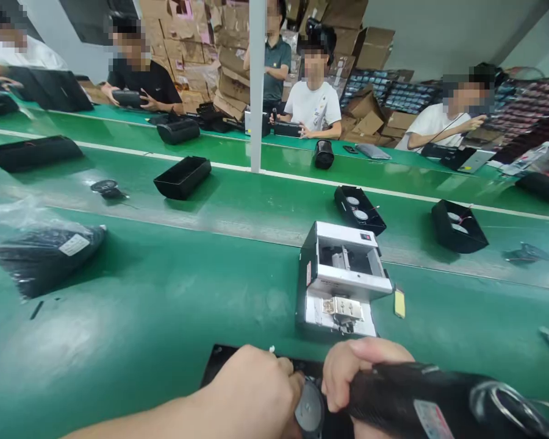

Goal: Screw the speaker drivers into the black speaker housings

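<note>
Tightly, the right hand [361,372] clenches a black cylindrical housing [421,390], the left hand [251,390] a round disc [309,407].

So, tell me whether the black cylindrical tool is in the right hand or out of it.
In: the right hand curls its fingers over the black cylindrical tool, next to the left hand.

Probable electric screwdriver [416,393], cut off below

Black cylindrical housing [407,390], held crosswise just above the near edge of the green conveyor belt [119,329]; white label and metal ring at right end. Grey round disc [309,407] at left end. Flat black panel [219,360] behind it, partly hidden.
</note>
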`<state>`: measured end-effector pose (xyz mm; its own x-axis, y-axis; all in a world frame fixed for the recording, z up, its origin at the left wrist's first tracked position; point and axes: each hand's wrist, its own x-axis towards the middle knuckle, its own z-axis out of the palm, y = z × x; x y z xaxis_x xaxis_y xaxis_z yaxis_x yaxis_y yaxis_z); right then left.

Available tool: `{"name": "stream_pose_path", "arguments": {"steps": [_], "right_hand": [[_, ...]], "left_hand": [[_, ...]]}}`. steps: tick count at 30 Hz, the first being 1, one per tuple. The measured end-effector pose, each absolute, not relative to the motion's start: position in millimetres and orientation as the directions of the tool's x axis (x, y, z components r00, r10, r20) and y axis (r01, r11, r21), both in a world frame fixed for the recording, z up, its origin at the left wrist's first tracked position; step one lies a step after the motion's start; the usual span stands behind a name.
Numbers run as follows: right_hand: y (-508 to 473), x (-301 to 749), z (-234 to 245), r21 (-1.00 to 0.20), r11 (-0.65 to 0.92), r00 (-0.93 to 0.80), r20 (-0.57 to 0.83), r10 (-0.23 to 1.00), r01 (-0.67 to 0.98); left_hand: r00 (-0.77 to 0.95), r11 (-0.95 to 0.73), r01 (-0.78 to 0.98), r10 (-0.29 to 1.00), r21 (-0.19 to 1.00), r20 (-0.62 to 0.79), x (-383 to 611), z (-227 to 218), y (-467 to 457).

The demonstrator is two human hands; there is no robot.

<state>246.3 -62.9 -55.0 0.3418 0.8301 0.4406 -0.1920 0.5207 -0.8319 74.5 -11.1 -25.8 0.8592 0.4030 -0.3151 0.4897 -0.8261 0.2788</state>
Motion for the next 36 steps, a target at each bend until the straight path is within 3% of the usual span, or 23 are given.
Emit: {"name": "stream_pose_path", "arguments": {"steps": [4, 9, 14, 18, 20, 23, 31, 36], "right_hand": [[-66, 240, -49, -0.777, 0.624, 0.437, 0.535, 0.723, -0.081], [-76, 239, -40, -0.794, 0.607, 0.469, 0.547, 0.693, 0.029], [-80, 246, -30, -0.805, 0.593, 0.462, 0.530, 0.711, 0.012], [-82, 261, 11, -0.848, 0.521, 0.409, 0.443, 0.798, -0.098], [-74, 271, 39, -0.843, 0.535, 0.480, 0.447, 0.755, -0.057], [-47, 280, 63, -0.768, 0.623, 0.521, 0.596, 0.611, 0.149], [3, 282, 41, -0.780, 0.576, 0.437, 0.620, 0.652, 0.247], [-5, 281, 42, -0.804, 0.554, 0.459, 0.585, 0.669, 0.216]], "left_hand": [[0.845, -0.816, 0.508, 0.411, 0.275, -0.341, 75, -25, -12], [0.830, -0.809, 0.521, 0.406, 0.272, -0.381, 75, -19, -13], [0.829, -0.801, 0.521, 0.392, 0.296, -0.399, 74, -13, -14], [0.838, -0.815, 0.497, 0.361, 0.299, -0.408, 72, -16, -16], [0.845, -0.826, 0.484, 0.353, 0.290, -0.402, 71, -19, -17], [0.836, -0.828, 0.490, 0.357, 0.272, -0.417, 70, -22, -18], [0.827, -0.829, 0.486, 0.335, 0.276, -0.451, 73, -18, -18], [0.836, -0.832, 0.482, 0.342, 0.276, -0.429, 72, -15, -18]]}}
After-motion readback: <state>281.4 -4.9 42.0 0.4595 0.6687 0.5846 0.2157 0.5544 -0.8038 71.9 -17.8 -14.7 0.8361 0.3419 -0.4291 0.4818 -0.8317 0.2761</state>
